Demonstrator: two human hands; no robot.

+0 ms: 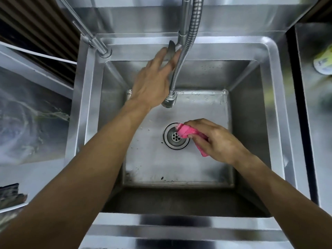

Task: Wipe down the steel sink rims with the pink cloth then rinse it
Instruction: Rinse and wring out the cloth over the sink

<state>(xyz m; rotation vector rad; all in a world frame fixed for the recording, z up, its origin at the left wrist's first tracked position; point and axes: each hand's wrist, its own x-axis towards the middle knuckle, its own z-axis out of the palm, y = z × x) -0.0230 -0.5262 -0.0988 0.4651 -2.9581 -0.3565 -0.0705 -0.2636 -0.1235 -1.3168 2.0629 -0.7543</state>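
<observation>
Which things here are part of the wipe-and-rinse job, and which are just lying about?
In the job: pink cloth, gripped by the right hand over the drain; left hand at the tap lever; flexible spout; steel sink rim.

Lying about: yellow-green bottle on the right; second tap at the back left.

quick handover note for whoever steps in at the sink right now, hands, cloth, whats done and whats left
Left hand: open, fingers reaching the tap lever at the back of the sink.
Right hand: grips the folded pink cloth, held low in the basin beside the drain.
The hose nozzle hangs over the basin; no water is visibly running.
Done: cannot tell from this view whether the rims were wiped.
Left: turn on the water, rinse the cloth.
</observation>
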